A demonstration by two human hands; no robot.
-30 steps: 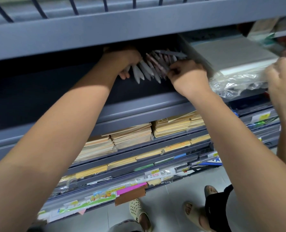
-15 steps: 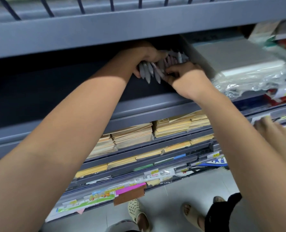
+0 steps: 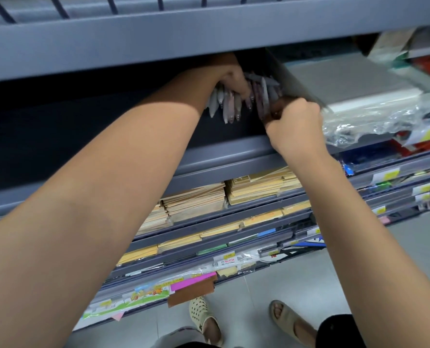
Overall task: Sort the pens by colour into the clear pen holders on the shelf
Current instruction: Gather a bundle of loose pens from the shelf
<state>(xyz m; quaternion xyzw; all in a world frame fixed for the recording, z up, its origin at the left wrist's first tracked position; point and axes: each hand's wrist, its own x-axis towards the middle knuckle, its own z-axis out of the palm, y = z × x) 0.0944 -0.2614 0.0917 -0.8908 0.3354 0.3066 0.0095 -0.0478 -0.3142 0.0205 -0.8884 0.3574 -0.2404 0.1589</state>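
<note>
A bunch of grey and pinkish pens lies on the dark upper shelf, tips pointing toward me. My left hand reaches in over them, its fingers curled round several of the pens. My right hand is at the bunch's right end, fingers curled and pinching the pens there. No clear pen holder shows plainly; the back of the shelf is dark and partly hidden by my hands.
A grey divider wall stands right of the pens, with a plastic-wrapped paper stack beyond it. Lower shelves hold stacks of brown envelopes and price labels. Sandalled feet stand on the tiled floor below.
Both hands shifted right along the shelf and closed in on the bunch, gathering the fanned pens together. Another person's hand at the right edge dropped and left the view.
</note>
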